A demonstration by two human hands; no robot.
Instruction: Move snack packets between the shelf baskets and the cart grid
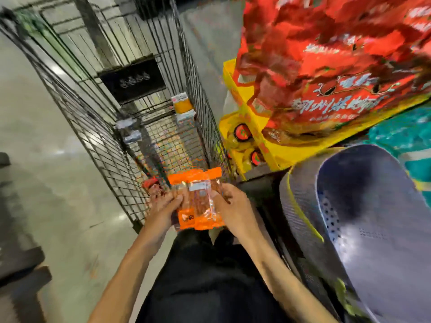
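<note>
Gripped packet (198, 201) at both sides, left hand (163, 206) and right hand (233, 206) curled round its edges, by cart (93, 127) near end.

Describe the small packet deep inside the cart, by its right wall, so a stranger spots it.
Start at the black wire-grid cart. Deep inside, against its right wall, sits a small orange-and-white packet. Its orange middle between white ends sets it apart from the pale grey packet further left and the orange clear-window packet gripped by the left hand and right hand.
</note>
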